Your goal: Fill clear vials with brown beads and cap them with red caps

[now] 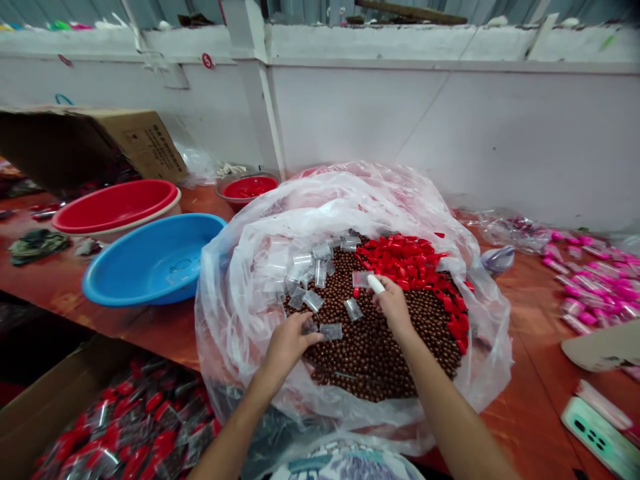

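Fingers (300, 327) of the left hand (287, 343) are bent and pinch a small clear bag (330, 331) at its edge, low over the brown beads (380, 340). The right hand (395, 307) is close beside it, a little further from the person; its fingers are curled over the beads at the border of the red caps (407, 261), and one fingertip wears a white cover (376, 285). I cannot tell if this hand holds something between the fingers. Both hands are inside a big transparent plastic sack (240, 293) that is open on the reddish counter (530, 393). The beads fill the middle of the sack, the red caps lie in a heap on the far right part, and more small clear bags (310, 267) are spread on the far left part, some touching the beads. To the left of the sack stands a blue basin (150, 263), behind it a red basin (117, 205), and a brown carton (145, 141) is near the wall. At the right side of the counter many pink packets (595, 287) lie, well apart from the hands. Below the counter edge, at the left, an open cardboard box (45, 407) holds filled packets with red caps (135, 420).
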{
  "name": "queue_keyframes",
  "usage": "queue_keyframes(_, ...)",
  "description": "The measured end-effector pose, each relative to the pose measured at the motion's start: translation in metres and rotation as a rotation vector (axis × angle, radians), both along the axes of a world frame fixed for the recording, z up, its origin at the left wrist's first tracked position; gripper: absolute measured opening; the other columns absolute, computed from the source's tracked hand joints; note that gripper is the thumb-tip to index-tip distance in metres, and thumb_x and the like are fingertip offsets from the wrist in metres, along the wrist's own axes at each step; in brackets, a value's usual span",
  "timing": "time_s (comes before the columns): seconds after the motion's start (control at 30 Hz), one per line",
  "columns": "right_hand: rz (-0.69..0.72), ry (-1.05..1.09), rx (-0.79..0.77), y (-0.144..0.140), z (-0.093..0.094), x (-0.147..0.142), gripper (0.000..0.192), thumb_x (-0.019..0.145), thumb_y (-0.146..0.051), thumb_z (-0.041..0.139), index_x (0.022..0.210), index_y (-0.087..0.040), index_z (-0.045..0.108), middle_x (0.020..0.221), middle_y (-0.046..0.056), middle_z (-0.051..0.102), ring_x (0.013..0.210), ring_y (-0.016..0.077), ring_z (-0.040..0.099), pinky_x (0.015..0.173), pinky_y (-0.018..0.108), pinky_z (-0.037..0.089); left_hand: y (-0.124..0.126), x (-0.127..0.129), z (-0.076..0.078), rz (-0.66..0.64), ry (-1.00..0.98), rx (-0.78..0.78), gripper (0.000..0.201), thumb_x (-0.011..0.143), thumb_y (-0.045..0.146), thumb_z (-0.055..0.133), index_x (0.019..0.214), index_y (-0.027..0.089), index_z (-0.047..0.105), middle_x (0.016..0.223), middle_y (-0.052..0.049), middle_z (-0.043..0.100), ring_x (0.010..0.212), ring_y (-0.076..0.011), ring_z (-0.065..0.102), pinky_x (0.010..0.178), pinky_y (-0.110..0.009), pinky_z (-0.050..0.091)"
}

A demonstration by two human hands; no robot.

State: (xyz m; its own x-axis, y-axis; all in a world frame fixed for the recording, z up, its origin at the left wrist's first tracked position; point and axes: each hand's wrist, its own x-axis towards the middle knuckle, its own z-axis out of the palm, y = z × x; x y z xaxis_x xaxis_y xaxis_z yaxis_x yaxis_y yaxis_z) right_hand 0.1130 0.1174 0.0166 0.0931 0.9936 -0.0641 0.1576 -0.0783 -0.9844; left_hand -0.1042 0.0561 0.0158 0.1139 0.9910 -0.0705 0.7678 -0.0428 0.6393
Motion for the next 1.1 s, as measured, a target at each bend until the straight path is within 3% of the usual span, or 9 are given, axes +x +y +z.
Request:
queue_keyframes(0.07, 0.004, 0.050, 0.004, 0.014, 0.010, 0.005, 0.063, 0.075, -0.046, 0.048, 0.130, -0.018, 0.040, 0.084, 0.003, 0.066, 0.044, 0.0089, 0.050, 0.038, 0.020, 0.033, -0.005, -0.002, 0.000, -0.094, -0.123, -0.014, 0.049, 0.068, 0.038, 0.064, 0.114, 0.022, 0.057, 0.096, -0.004, 0.060, 0.088, -0.0208, 0.056, 0.076, -0.029, 0.042)
queue_keyframes(0.17, 0.073, 0.155, 0.029, 0.022, 0.018, 0.005, 0.076, 0.070, -0.041, 0.055, 0.138, -0.025, 0.025, 0.112, 0.005, 0.060, 0.055, 0.0091, 0.056, 0.040, 0.019, 0.037, -0.017, 0.013, -0.004, -0.211, -0.188, -0.031, 0.045, 0.071, 0.035, 0.062, 0.114, 0.023, 0.057, 0.097, -0.004, 0.056, 0.091, -0.0195, 0.054, 0.080, -0.029, 0.041)
queue_keyframes(0.3, 0.068, 0.156, 0.027, 0.002, 0.012, 0.017, 0.057, 0.070, -0.031, 0.054, 0.126, -0.020, 0.046, 0.107, 0.006, 0.064, 0.060, 0.0099, 0.055, 0.044, 0.019, 0.037, -0.032, 0.042, -0.014, -0.273, -0.140, -0.026, 0.048, 0.071, 0.025, 0.063, 0.118, 0.024, 0.051, 0.105, -0.006, 0.053, 0.100, -0.0212, 0.049, 0.088, -0.033, 0.037)
queue_keyframes(0.43, -0.020, 0.065, 0.003, -0.037, -0.003, 0.053, 0.042, 0.067, -0.024, 0.050, 0.108, -0.019, 0.061, 0.098, 0.005, 0.068, 0.066, 0.0131, 0.057, 0.048, 0.021, 0.038, -0.029, 0.063, -0.020, -0.270, -0.014, 0.000, 0.039, 0.067, 0.027, 0.069, 0.102, 0.022, 0.054, 0.100, -0.005, 0.056, 0.096, -0.0228, 0.049, 0.083, -0.034, 0.037)
queue_keyframes(0.6, -0.157, -0.014, -0.026, -0.084, -0.020, 0.097, 0.042, 0.067, -0.022, 0.048, 0.107, -0.021, 0.062, 0.100, 0.005, 0.067, 0.071, 0.0154, 0.057, 0.053, 0.023, 0.039, -0.011, 0.081, -0.022, -0.346, 0.037, 0.040, 0.033, 0.065, 0.027, 0.071, 0.092, 0.021, 0.053, 0.095, -0.002, 0.055, 0.091, -0.0210, 0.048, 0.077, -0.031, 0.036)
queue_keyframes(0.73, -0.229, 0.018, -0.067, -0.108, -0.030, 0.113, 0.041, 0.068, -0.021, 0.047, 0.107, -0.021, 0.061, 0.100, 0.005, 0.067, 0.071, 0.0154, 0.056, 0.053, 0.023, 0.040, 0.000, 0.098, -0.026, -0.381, -0.014, 0.067, 0.038, 0.062, 0.027, 0.074, 0.094, 0.022, 0.053, 0.096, -0.002, 0.055, 0.091, -0.0211, 0.048, 0.076, -0.030, 0.036)
queue_keyframes(1.1, -0.231, 0.043, -0.072, -0.115, -0.047, 0.116, 0.042, 0.068, -0.022, 0.048, 0.108, -0.020, 0.061, 0.100, 0.007, 0.067, 0.075, 0.0188, 0.059, 0.056, 0.026, 0.043, 0.014, 0.139, -0.036, -0.401, -0.110, 0.085, 0.044, 0.061, 0.031, 0.074, 0.098, 0.021, 0.054, 0.097, -0.003, 0.053, 0.093, -0.0206, 0.048, 0.080, -0.031, 0.037)
